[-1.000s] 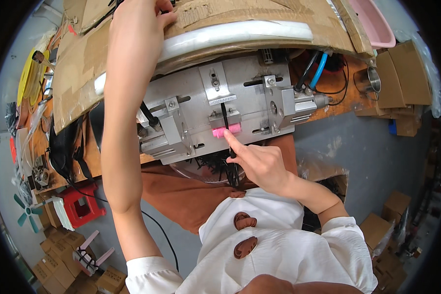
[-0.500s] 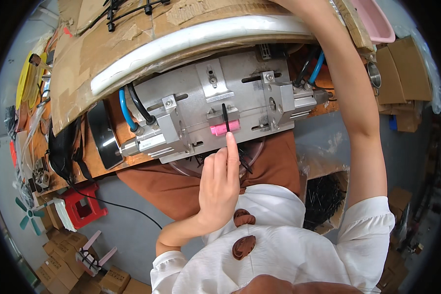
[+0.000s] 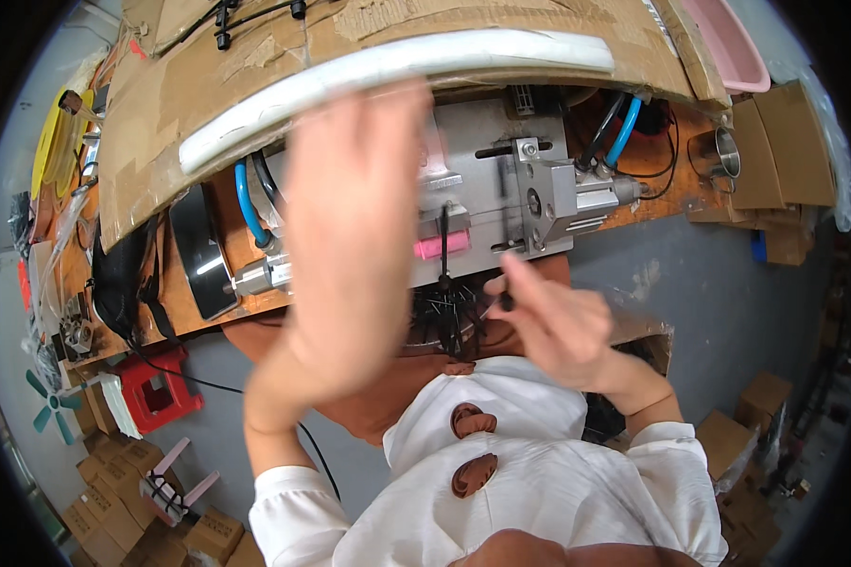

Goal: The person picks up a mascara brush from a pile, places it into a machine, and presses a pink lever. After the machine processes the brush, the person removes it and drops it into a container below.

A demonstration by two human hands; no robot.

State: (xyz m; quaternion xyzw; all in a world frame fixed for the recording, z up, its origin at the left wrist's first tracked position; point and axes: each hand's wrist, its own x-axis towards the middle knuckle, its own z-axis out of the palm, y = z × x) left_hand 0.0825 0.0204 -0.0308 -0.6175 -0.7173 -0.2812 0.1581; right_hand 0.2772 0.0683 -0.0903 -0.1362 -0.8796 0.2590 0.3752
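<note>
A grey metal machine (image 3: pixel 529 180) is fixed at the edge of a wooden bench, with a pink part (image 3: pixel 442 246) on its front and a thin black strip (image 3: pixel 443 283) hanging below it. My left hand (image 3: pixel 350 246) is raised flat in front of the machine's left half, blurred by motion, fingers extended and holding nothing. Just below the machine, my right hand (image 3: pixel 558 326) pinches a small black piece (image 3: pixel 506 301) between its fingertips, close to the black strip.
A cardboard sheet (image 3: pixel 255 76) with a white curved tube (image 3: pixel 388 66) covers the bench top. Blue hoses (image 3: pixel 624 137) and black cables run behind the machine. A metal cup (image 3: pixel 719 151), a pink tray (image 3: pixel 728 47), a red stool (image 3: pixel 156 392) and cardboard boxes (image 3: pixel 113 482) lie around.
My right arm has come down from above the cardboard to under the machine, now holding a small black piece. My left hand has risen from the pink part and sweeps across the machine.
</note>
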